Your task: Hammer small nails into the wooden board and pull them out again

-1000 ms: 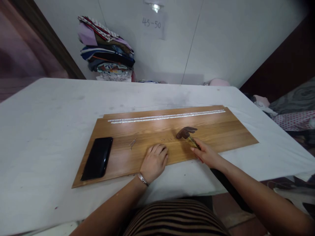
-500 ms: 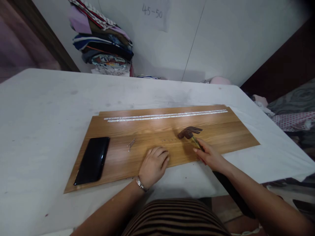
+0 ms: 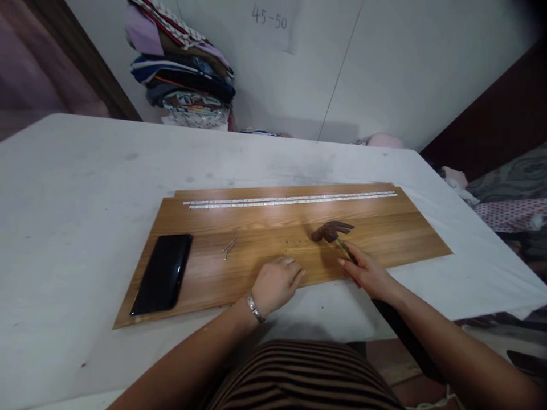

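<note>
My right hand (image 3: 367, 273) grips the handle of a claw hammer (image 3: 331, 232). Its rusty brown head is over the wood-grain board (image 3: 376, 222), claw pointing right; I cannot tell whether it touches the surface. To the left, my left hand (image 3: 277, 282), a silver bracelet at its wrist, rests on the board's near edge with its fingers curled; the fingertips are partly hidden. Between the hands and a bit farther off, several tiny marks or nail heads (image 3: 294, 242) form a row in the wood. A few loose silver nails (image 3: 229, 249) lie left of my left hand.
A black phone (image 3: 162, 274) lies on the board's left end. Two thin white strips (image 3: 290, 200) with markings run along its far side. Beneath is a table with a white cover (image 3: 77, 228). Folded clothes (image 3: 183, 68) are stacked by the wall behind.
My left hand has slid slightly to the right along the board's near edge. The hammer stays in my right hand at nearly the same spot. The view has shifted a little.
</note>
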`<state>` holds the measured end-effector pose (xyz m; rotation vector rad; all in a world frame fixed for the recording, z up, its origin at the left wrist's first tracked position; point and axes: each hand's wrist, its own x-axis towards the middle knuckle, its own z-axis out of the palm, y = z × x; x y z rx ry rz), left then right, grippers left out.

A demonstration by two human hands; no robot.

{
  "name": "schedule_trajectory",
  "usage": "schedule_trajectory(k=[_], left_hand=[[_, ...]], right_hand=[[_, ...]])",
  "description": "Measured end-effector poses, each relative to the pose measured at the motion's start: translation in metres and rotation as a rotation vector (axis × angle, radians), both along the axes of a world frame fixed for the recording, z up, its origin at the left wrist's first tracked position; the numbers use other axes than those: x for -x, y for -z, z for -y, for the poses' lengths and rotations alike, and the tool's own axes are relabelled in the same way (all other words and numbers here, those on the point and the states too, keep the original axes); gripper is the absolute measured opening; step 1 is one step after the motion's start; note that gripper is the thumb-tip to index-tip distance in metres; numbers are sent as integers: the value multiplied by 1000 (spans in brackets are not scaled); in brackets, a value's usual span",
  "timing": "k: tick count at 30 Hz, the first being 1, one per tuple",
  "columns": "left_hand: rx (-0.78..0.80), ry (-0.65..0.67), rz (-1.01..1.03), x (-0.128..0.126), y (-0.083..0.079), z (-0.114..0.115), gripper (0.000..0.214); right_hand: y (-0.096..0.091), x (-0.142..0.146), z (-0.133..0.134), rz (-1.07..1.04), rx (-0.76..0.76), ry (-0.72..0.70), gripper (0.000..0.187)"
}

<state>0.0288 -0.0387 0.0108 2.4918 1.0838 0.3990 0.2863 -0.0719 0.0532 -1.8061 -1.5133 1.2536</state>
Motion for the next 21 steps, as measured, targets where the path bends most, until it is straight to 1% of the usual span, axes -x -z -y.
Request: schedule_trajectory(k=[2, 5, 7, 9, 11, 14, 21], left_hand=[[5, -52, 32, 13, 1, -2, 33], [-1, -146, 68, 35, -2, -13, 29], [-52, -210, 49, 45, -6, -24, 25], [-92, -247, 30, 49, -10, -35, 25], [-95, -233, 6, 47, -12, -46, 26], [-65, -202, -52, 36, -12, -62, 30], [-81, -210, -163, 7, -1, -99, 29]], right_hand=[[-1, 0, -1, -4, 11, 5, 53], [-3, 1, -1, -21, 11, 12, 52], [-5, 1, -2, -28, -5, 13, 52], [-6, 2, -3, -36, -22, 20, 54], [-6, 4, -3, -45, -23, 27, 57], [-5, 6, -5, -44, -10, 23, 60], [-4, 7, -10, -18, 7, 6, 56]])
